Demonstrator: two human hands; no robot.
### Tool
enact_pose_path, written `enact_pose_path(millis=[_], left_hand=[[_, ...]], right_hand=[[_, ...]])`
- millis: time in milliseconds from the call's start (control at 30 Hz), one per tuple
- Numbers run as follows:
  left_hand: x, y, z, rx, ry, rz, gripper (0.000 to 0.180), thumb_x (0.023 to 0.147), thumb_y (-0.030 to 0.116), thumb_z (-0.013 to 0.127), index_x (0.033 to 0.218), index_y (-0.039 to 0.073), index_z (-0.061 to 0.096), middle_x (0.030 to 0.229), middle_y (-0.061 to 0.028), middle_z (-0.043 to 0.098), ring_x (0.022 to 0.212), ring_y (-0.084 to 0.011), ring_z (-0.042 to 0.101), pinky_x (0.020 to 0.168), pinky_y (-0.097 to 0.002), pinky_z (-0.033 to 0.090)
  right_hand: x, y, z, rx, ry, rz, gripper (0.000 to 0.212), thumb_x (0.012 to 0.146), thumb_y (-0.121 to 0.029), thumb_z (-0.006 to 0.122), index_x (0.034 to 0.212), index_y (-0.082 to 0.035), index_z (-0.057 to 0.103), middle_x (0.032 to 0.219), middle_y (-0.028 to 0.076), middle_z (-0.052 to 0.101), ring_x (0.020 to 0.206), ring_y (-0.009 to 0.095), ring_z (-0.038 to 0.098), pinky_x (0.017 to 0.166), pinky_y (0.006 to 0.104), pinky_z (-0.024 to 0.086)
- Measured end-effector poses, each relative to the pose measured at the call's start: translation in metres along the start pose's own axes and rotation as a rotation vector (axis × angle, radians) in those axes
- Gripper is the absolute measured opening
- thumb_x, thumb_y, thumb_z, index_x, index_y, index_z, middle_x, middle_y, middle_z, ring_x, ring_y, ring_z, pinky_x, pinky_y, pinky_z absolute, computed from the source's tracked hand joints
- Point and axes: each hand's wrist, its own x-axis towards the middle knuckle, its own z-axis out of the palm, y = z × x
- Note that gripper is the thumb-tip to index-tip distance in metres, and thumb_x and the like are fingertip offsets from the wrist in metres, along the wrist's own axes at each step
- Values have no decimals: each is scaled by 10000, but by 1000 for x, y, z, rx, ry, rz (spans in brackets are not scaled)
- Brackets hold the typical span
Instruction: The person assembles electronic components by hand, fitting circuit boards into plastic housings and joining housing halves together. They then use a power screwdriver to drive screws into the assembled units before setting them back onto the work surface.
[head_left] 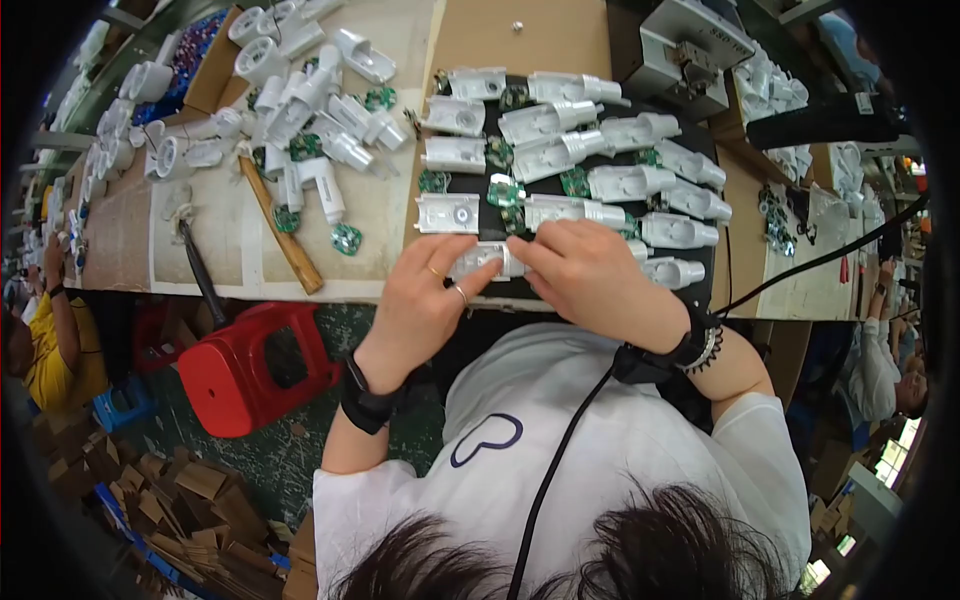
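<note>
Both hands meet at the table's front edge on a white plastic housing [490, 262]. My left hand [420, 300], with two rings, pinches its left end between thumb and fingers. My right hand [598, 275] has its fingers closed on the right end, covering much of the piece. Just beyond lie rows of open white housing halves [545, 122] on a black mat [405, 225], their hollow sides up. Small green circuit boards [504, 190] with wires sit between the rows. Whether a board is inside the held housing is hidden by the fingers.
A wooden stick [280, 225] and a pile of white housings [300, 105] lie left. A grey metal device [690, 55] stands back right. A black cable [820, 262] crosses on the right. Below the table stands a red stool [235, 375]. Other people sit at both sides.
</note>
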Motion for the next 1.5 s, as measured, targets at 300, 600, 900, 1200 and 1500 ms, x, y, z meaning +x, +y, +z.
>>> enact_pose_path(millis=[300,600,900,1200,1500], left_hand=[[2,8,0,67,40,-32,480,662,-11,622,1111,152,670,1140,-124,587,1072,-319,554,919,-439,450],[2,6,1,35,54,-29,387,712,-39,631,1064,111,693,1163,-143,593,1087,-350,553,907,-432,457],[4,13,2,56,59,-52,291,771,-27,651,1042,76,674,1159,-155,595,1085,-375,547,904,-431,461],[-1,15,4,89,122,-75,310,768,-13,672,1061,86,667,1176,-145,588,1091,-363,542,906,-433,453],[3,12,0,-10,228,-86,427,729,95,743,1140,80,627,1183,-116,586,1085,-327,540,897,-422,440]], right_hand=[[-25,6,-38,163,300,-139,322,745,-105,722,1053,-65,637,877,99,631,757,229,606,641,316,473],[-140,115,-161,73,1523,190,158,916,-29,522,1028,-25,633,871,119,657,712,164,576,651,246,460],[-178,289,-112,-307,545,856,351,806,-311,702,1044,-59,643,868,121,631,791,226,650,704,329,508],[-156,292,-107,-397,522,825,335,736,-296,727,929,-59,590,805,162,623,733,316,629,665,397,506],[-187,145,-171,379,1777,235,229,906,-192,568,1072,-36,589,1013,100,597,980,248,569,838,390,473]])
